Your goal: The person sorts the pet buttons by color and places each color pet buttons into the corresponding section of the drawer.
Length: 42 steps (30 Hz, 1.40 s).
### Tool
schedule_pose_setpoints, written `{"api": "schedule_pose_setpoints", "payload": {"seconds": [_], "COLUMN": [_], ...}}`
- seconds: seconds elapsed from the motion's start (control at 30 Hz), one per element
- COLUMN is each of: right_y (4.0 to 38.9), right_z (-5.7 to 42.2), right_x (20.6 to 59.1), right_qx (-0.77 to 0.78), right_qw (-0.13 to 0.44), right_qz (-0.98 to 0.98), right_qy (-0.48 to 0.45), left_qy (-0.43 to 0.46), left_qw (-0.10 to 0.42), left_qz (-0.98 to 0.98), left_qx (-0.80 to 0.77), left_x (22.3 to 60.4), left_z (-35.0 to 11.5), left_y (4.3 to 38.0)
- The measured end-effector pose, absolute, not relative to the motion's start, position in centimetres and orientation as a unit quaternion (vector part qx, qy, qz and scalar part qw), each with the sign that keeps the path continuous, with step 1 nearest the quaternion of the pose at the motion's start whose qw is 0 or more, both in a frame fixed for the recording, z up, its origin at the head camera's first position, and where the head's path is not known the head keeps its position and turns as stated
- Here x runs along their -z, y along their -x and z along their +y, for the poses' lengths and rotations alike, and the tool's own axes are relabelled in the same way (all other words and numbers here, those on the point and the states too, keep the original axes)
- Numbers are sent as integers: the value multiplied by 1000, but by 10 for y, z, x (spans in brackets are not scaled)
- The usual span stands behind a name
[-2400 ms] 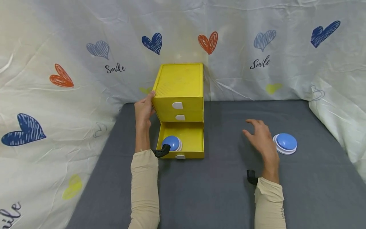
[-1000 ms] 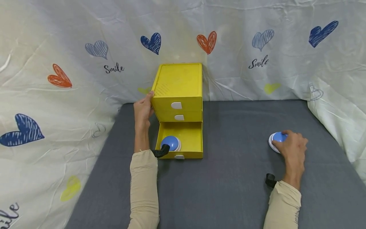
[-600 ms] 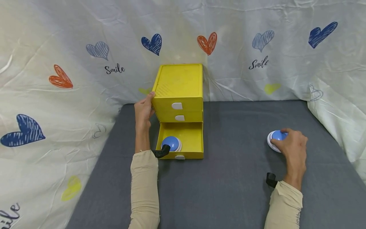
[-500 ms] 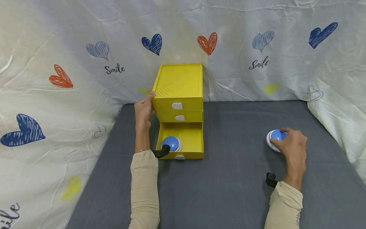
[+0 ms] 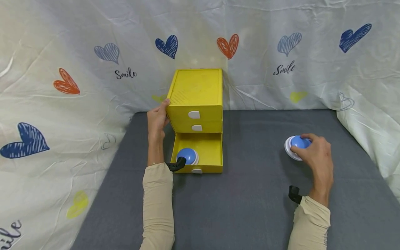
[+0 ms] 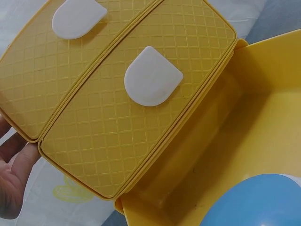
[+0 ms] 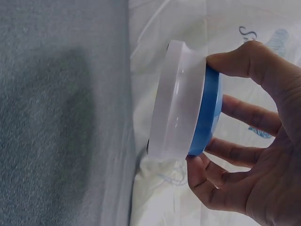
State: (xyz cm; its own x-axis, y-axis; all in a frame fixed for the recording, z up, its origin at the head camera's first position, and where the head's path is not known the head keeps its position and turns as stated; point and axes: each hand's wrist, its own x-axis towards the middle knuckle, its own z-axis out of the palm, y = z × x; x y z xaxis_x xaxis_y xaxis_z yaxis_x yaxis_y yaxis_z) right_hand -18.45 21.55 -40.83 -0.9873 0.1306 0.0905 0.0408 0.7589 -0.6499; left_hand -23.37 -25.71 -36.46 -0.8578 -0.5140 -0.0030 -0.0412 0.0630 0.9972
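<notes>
My right hand (image 5: 317,152) pinches a round push button with a blue dome and white base (image 5: 293,148) between thumb and fingers. In the right wrist view, the push button (image 7: 181,108) is tilted on edge, its white base apart from the grey cloth and a shadow beside it. My left hand (image 5: 156,121) grips the left side of a yellow drawer unit (image 5: 197,86), thumb at its top edge. In the left wrist view, the fingers (image 6: 19,162) touch the unit's side. The bottom drawer (image 5: 210,149) is pulled out and holds a second blue push button (image 5: 186,156).
Two upper drawers with white tabs (image 5: 194,115) are closed. A grey cloth (image 5: 247,194) covers the table. Behind and at the sides hangs a white curtain (image 5: 200,27) printed with hearts. Black camera mounts (image 5: 294,194) sit at the wrists.
My right hand has moved right to the second push button, taken hold of it, and brought it up and slightly left. My left hand and the drawer unit have stayed put.
</notes>
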Motion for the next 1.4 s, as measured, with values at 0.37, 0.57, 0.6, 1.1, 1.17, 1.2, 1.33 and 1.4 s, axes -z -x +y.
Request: {"api": "schedule_pose_setpoints", "payload": {"seconds": [0.37, 0.57, 0.6, 1.1, 1.17, 1.2, 1.33, 1.4], "right_y": [186, 187, 188, 189, 189, 189, 189, 190], "right_z": [198, 182, 178, 72, 58, 51, 26, 14], "right_x": [405, 404, 404, 387, 384, 383, 381, 381], "right_qx": [-348, -343, -341, -347, -345, -343, -332, -321], "right_qw": [55, 52, 50, 26, 21, 21, 22, 23], "right_qz": [-936, -938, -938, -914, -910, -909, -902, -900], "right_qy": [3, -22, -30, -206, -228, -238, -276, -295], "left_qy": [-192, -192, -193, -182, -177, -175, -171, -172], "left_qw": [187, 183, 182, 183, 184, 186, 192, 191], "left_qz": [-711, -708, -707, -710, -710, -710, -712, -712], "left_qx": [650, 655, 655, 655, 656, 656, 654, 653], "left_x": [366, 367, 367, 367, 367, 367, 367, 366], "left_z": [-257, -257, -258, -259, -258, -257, -257, -257], "left_y": [233, 233, 233, 233, 233, 232, 231, 230]}}
